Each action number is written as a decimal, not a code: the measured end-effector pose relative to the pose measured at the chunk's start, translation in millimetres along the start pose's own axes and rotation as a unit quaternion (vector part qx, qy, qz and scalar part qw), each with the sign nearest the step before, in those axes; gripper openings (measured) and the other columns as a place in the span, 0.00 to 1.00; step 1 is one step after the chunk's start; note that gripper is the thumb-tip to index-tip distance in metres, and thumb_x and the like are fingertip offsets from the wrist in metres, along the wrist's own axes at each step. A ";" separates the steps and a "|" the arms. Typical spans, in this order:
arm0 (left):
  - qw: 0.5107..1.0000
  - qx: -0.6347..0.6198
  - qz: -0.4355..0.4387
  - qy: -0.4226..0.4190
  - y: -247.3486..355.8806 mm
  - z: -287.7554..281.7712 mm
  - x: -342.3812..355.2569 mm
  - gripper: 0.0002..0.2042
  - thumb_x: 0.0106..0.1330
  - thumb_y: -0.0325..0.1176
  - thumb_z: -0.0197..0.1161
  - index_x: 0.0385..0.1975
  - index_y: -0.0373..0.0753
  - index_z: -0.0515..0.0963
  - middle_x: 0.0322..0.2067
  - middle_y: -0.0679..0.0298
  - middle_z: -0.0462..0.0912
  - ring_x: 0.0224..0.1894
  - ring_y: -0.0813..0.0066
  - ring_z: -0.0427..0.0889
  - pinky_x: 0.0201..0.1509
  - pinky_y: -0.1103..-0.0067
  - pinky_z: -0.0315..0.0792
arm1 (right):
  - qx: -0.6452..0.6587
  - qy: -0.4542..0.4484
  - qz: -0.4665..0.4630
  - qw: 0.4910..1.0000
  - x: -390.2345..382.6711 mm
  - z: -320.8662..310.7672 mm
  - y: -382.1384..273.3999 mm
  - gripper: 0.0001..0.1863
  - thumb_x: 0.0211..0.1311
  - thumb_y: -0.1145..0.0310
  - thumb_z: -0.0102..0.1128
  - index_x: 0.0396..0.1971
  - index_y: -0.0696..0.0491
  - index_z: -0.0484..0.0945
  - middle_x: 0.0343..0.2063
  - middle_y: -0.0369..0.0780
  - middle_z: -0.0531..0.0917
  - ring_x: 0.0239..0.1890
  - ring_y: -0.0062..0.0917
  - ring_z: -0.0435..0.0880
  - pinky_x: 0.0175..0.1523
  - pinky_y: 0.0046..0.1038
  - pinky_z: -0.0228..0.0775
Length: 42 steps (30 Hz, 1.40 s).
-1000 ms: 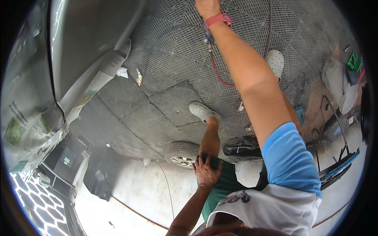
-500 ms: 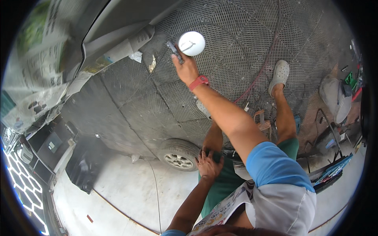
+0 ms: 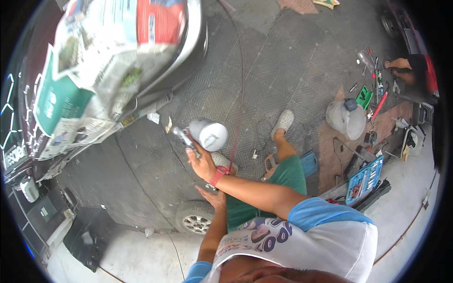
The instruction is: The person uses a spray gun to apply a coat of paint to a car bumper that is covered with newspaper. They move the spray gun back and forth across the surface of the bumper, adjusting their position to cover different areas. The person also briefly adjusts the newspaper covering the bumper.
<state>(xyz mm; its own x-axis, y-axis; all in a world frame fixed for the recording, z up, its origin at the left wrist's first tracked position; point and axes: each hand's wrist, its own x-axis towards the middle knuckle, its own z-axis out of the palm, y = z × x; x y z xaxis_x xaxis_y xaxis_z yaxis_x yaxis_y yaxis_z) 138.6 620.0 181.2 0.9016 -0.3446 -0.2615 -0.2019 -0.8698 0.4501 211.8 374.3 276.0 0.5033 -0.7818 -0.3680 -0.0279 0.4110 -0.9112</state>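
My right hand (image 3: 202,162), with a red watch at its wrist, is wrapped round the handle of a spray gun (image 3: 185,140). The gun has a round white-topped cup (image 3: 213,136) and is held over the dark grated floor, beside a newspaper-masked car (image 3: 101,70). Just below my right wrist, my left hand (image 3: 213,197) reaches up with its fingers stretched out. Part of it lies close to a small metal fitting (image 3: 211,187) under the gun. Whether it touches the fitting cannot be made out.
A reddish hose (image 3: 242,70) runs across the floor. A wheel (image 3: 196,218) lies by my left forearm. On the right are a grey bucket (image 3: 347,120), a blue tool case (image 3: 364,180), a green tray (image 3: 364,97) and scattered tools. Another person (image 3: 415,68) is at the far right.
My right hand has drawn the spray gun back toward my body. My left hand has left my knee and come up beside the right wrist. The view has shifted, showing more of the masked car.
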 end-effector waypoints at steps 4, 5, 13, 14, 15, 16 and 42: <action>0.965 -0.079 0.078 -0.236 76.3 -23.7 27.7 0.38 0.60 0.45 0.73 0.69 0.31 0.71 0.66 0.36 0.73 0.69 0.36 0.70 0.74 0.54 0.64 | 0.018 0.128 -0.043 0.991 -21.8 -106.4 -111.4 0.34 0.82 0.55 0.50 0.82 0.46 0.55 0.33 0.40 0.79 0.26 0.22 0.80 0.42 0.31 0.78; 0.964 0.001 0.127 -0.235 104.9 -26.8 23.9 0.33 0.63 0.44 0.71 0.65 0.33 0.75 0.62 0.39 0.78 0.65 0.38 0.75 0.71 0.55 0.67 | 0.036 0.150 -0.044 0.987 -19.3 -136.8 -137.8 0.34 0.83 0.56 0.50 0.82 0.46 0.54 0.37 0.41 0.81 0.28 0.22 0.81 0.41 0.29 0.79; 0.957 0.143 0.105 -0.230 381.1 18.7 30.3 0.19 0.76 0.52 0.59 0.50 0.43 0.82 0.44 0.48 0.88 0.52 0.44 0.86 0.55 0.57 0.76 | 0.127 0.325 -0.235 0.907 84.5 -410.0 -398.4 0.39 0.84 0.54 0.48 0.82 0.56 0.45 0.62 0.51 0.76 0.44 0.25 0.84 0.40 0.24 0.85; 0.952 0.154 0.114 -0.239 406.6 31.0 36.3 0.19 0.76 0.52 0.58 0.51 0.43 0.81 0.45 0.49 0.88 0.53 0.44 0.85 0.56 0.56 0.76 | 0.117 0.341 -0.245 0.900 94.4 -446.6 -427.2 0.40 0.84 0.53 0.48 0.82 0.56 0.44 0.64 0.52 0.75 0.46 0.26 0.84 0.38 0.25 0.85; 0.947 0.166 0.115 -0.248 425.6 40.9 40.6 0.20 0.76 0.53 0.57 0.52 0.43 0.81 0.46 0.49 0.88 0.54 0.44 0.85 0.57 0.56 0.76 | 0.106 0.348 -0.245 0.899 101.8 -480.3 -453.7 0.40 0.84 0.52 0.47 0.82 0.56 0.44 0.64 0.52 0.75 0.46 0.26 0.84 0.37 0.25 0.85; 0.943 0.177 0.117 -0.257 444.3 50.8 45.7 0.20 0.77 0.53 0.57 0.53 0.42 0.80 0.47 0.49 0.88 0.55 0.44 0.85 0.58 0.56 0.76 | 0.093 0.354 -0.246 0.897 110.1 -513.4 -480.3 0.40 0.84 0.52 0.47 0.82 0.56 0.44 0.64 0.53 0.74 0.46 0.27 0.84 0.36 0.25 0.85; 0.958 0.145 -0.055 -0.240 919.5 204.4 284.2 0.30 0.81 0.60 0.46 0.58 0.39 0.81 0.51 0.44 0.87 0.57 0.42 0.84 0.62 0.55 0.75 | 0.016 0.400 -0.141 0.906 686.7 -944.1 -762.6 0.37 0.83 0.38 0.40 0.63 0.62 0.72 0.49 0.47 0.88 0.43 0.30 0.90 0.27 0.28 0.73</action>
<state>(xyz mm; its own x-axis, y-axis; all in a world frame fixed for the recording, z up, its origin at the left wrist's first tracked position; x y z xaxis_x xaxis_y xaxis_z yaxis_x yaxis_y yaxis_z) 131.1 -349.8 346.3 0.6577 -0.3065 -0.6881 -0.2754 -0.9481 0.1590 -236.6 -918.7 543.4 -0.3001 -0.9422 -0.1491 0.0351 0.1453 -0.9888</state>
